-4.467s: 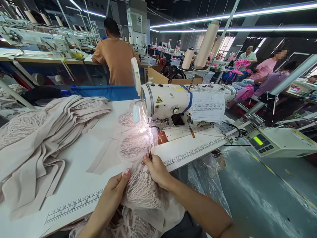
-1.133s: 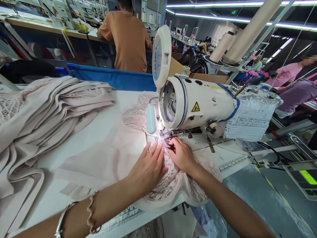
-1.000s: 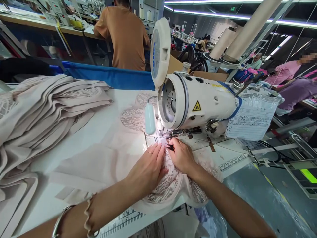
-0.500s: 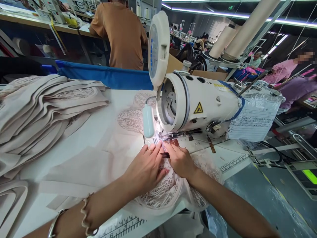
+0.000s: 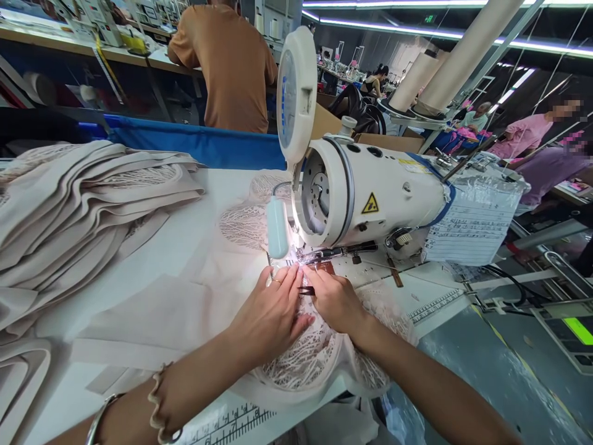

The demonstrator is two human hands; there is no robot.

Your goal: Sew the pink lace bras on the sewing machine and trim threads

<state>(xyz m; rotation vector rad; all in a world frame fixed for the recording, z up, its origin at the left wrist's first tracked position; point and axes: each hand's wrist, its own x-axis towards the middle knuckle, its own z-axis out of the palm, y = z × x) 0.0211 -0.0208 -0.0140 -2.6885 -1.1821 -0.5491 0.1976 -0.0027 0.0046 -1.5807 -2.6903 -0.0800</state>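
A pale pink lace fabric piece (image 5: 301, 364) lies bunched under both hands at the sewing machine's (image 5: 384, 185) needle area. My left hand (image 5: 273, 309) rests on it with fingers stretched flat, thumb apart, and fingertips close to the presser foot. Opposite it, my right hand (image 5: 336, 300) has its fingers curled, pinching the fabric near the same spot. Small dark thread snips (image 5: 306, 290) stick out from beneath the right fingers, their tips toward the left hand. A pale green lamp (image 5: 277, 228) hangs just beyond the fingertips. The fabric edge at the needle is largely hidden.
Stacked lace-trimmed pieces (image 5: 97, 204) stand on the left of the white table (image 5: 222, 185). The machine's round cover (image 5: 296, 93) is raised. A handwritten sheet (image 5: 467, 222) hangs at its right end. Beyond a blue cloth barrier (image 5: 194, 142) sits a person in brown (image 5: 236, 68).
Both hands stay at the needle area with almost no movement. The fabric looks nearly unchanged, and the view has shifted very slightly.
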